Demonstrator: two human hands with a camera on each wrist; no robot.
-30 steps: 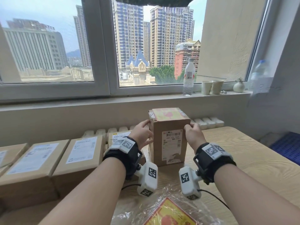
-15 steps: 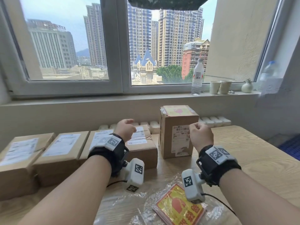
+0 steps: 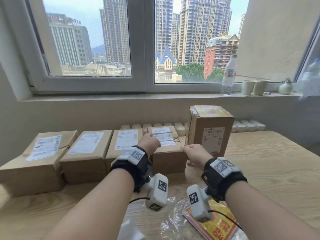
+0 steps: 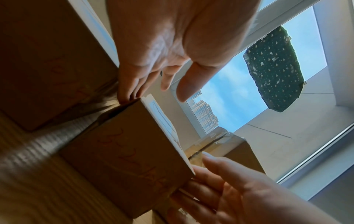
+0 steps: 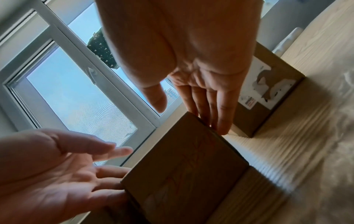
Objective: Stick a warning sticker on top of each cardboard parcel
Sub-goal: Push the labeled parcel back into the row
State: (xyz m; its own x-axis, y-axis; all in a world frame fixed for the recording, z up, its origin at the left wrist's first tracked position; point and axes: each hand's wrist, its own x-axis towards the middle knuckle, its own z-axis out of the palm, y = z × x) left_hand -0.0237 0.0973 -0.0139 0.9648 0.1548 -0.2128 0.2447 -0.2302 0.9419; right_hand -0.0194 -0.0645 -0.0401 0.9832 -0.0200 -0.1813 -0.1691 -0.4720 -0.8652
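A small cardboard parcel (image 3: 167,153) with a white shipping label on top sits between my hands. My left hand (image 3: 149,142) lays straight fingers (image 4: 130,91) against its left side, thumb lifted off. Along the right side, my right hand (image 3: 191,151) touches with straight fingers (image 5: 216,115). Just right of it stands a tall parcel (image 3: 210,132) bearing a yellow-pink warning sticker (image 3: 207,110) on top. A pack of yellow and red stickers (image 3: 218,222) in clear wrap lies near the table's front, under my right wrist.
Three flat labelled parcels (image 3: 86,149) line up to the left on the wooden table (image 3: 268,167). On the windowsill behind stand a water bottle (image 3: 228,75), two paper cups (image 3: 254,86) and a small vase (image 3: 285,87). A radiator (image 3: 249,124) runs behind the parcels.
Both hands let go of the tall stickered parcel and moved left and down to the sides of the small parcel. The view has swung left, showing more of the parcel row.
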